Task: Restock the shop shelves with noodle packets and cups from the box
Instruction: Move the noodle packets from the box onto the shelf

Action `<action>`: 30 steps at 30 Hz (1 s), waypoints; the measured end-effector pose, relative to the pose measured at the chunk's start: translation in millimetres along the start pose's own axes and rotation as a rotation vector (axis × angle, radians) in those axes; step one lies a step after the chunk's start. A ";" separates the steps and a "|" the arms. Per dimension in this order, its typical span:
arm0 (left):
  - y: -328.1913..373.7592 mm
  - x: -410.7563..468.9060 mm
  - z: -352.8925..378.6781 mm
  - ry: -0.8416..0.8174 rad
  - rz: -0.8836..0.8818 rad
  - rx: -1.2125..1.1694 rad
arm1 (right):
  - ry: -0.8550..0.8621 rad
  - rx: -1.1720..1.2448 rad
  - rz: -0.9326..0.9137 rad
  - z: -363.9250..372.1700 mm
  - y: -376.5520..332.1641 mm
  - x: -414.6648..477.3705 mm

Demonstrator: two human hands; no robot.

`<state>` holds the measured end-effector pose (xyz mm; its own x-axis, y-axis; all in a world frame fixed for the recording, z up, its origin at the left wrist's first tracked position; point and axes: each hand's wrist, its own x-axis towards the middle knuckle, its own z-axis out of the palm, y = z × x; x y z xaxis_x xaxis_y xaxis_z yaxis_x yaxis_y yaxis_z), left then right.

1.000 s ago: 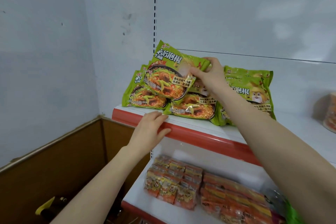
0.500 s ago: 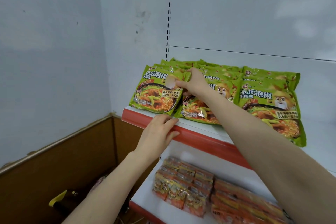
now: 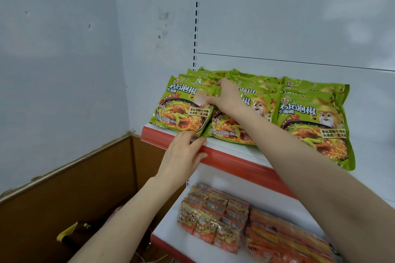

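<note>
From where I sit, the right hand (image 3: pixel 226 98) is up on the upper shelf (image 3: pixel 235 162), its fingers (image 3: pixel 220 83) and thumb pinching the upper right corner of the front-left green noodle packet (image 3: pixel 181 111). I judge that this is to square it into its row beside the middle packet (image 3: pixel 233 128). The left hand (image 3: pixel 183 151) lies flat, fingers straight, on the shelf's red lip just under that packet's lower corner, probably as a brace and a stop against sliding off. The packet sits at the shelf's left end. It leans back on the green packets behind it, printed face towards me and title uppermost. Its long axis seems to run from the lip up and back, the top canted slightly left. The cardboard box (image 3: pixel 64 188) stands below left, well apart.
</note>
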<state>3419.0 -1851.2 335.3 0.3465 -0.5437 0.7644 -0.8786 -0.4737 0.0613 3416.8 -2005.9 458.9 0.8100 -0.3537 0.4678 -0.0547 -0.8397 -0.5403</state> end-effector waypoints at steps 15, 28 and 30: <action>32.0 2.0 -13.3 -0.038 0.005 0.157 | 0.064 -0.290 -0.229 -27.5 11.0 -13.6; 66.3 -58.1 -46.9 -0.175 -0.148 0.340 | -0.081 -0.099 -0.586 -3.1 -53.3 -57.1; 67.4 -76.7 -58.3 -0.201 -0.213 0.384 | -0.129 -0.066 -0.652 12.5 -66.8 -74.8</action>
<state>3314.0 -1801.0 318.2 0.5957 -0.5115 0.6193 -0.6088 -0.7904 -0.0673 3367.1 -1918.1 451.3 0.7525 0.2841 0.5942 0.4377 -0.8899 -0.1288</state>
